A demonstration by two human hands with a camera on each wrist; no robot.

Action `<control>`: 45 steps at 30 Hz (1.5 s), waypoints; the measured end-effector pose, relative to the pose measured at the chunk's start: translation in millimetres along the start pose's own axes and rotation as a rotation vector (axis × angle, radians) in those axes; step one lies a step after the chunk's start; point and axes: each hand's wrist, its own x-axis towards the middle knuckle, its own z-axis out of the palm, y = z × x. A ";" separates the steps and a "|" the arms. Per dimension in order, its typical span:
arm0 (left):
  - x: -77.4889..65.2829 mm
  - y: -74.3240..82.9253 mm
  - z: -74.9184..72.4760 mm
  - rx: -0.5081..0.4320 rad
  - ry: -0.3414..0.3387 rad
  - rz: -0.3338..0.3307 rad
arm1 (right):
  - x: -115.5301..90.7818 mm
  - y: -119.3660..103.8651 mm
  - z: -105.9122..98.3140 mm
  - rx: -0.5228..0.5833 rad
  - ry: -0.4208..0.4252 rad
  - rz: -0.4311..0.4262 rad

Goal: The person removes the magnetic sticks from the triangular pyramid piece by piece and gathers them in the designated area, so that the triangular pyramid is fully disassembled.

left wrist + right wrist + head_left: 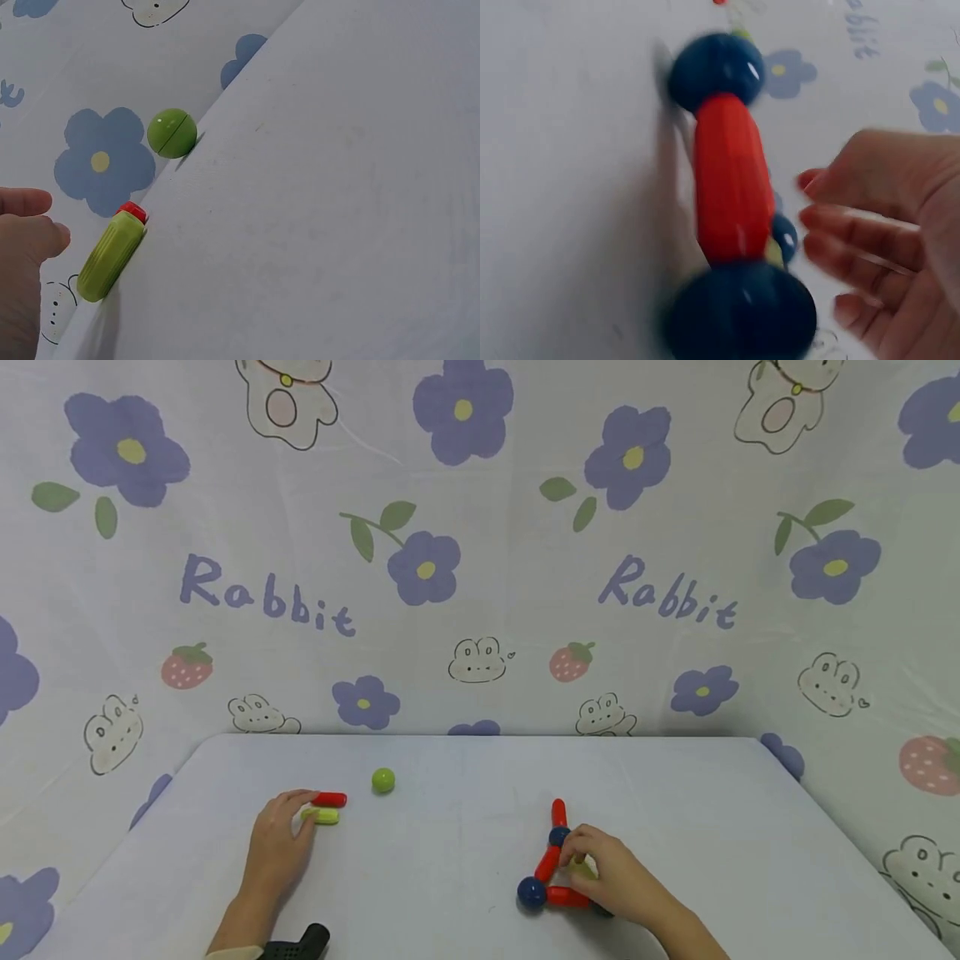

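My left hand (279,843) reaches over a red rod (330,799) and a yellow-green rod (325,816) lying side by side. In the left wrist view a gap shows between its fingertips and the yellow-green rod (111,259). My right hand (618,872) is at a joined shape of rods and balls, its fingers loosely bent beside it. That shape has a blue ball (532,893) at its left corner, red rods (567,897), another blue ball (559,837) and a yellow-green rod (581,867) partly behind the fingers. A third, dark ball (602,911) is mostly hidden by this hand.
A green ball (383,780) rests toward the back of the white table (420,860), right of the two loose rods. Behind the table hangs a printed cloth (510,543) with flowers and rabbits. A black wrist device (300,943) shows beside the left forearm.
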 end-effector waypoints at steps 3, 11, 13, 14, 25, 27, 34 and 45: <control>-1.4 2.6 0.5 -0.010 -0.005 -0.015 | -0.6 4.8 -5.3 -0.016 -0.029 0.060; -1.9 4.5 4.1 -0.046 -0.005 0.000 | -2.7 12.1 -10.6 0.011 -0.067 0.121; -1.5 5.3 4.7 -0.054 -0.002 0.005 | -3.5 12.8 -11.4 0.017 -0.078 0.117; -1.4 5.7 5.0 -0.054 -0.003 0.008 | -3.6 13.0 -11.5 0.021 -0.089 0.111; -2.1 21.3 13.6 -0.070 0.007 0.101 | -0.3 5.6 -4.8 0.117 -0.207 0.075; -2.2 29.2 17.7 -0.070 0.021 0.181 | -0.1 3.5 -3.4 0.124 -0.205 0.077; -11.8 78.4 34.1 -0.011 -0.176 0.429 | 0.7 2.4 -0.6 0.134 -0.184 0.058; -40.3 158.7 35.6 -0.066 -0.720 0.516 | 3.1 -12.9 19.9 0.143 -0.181 0.061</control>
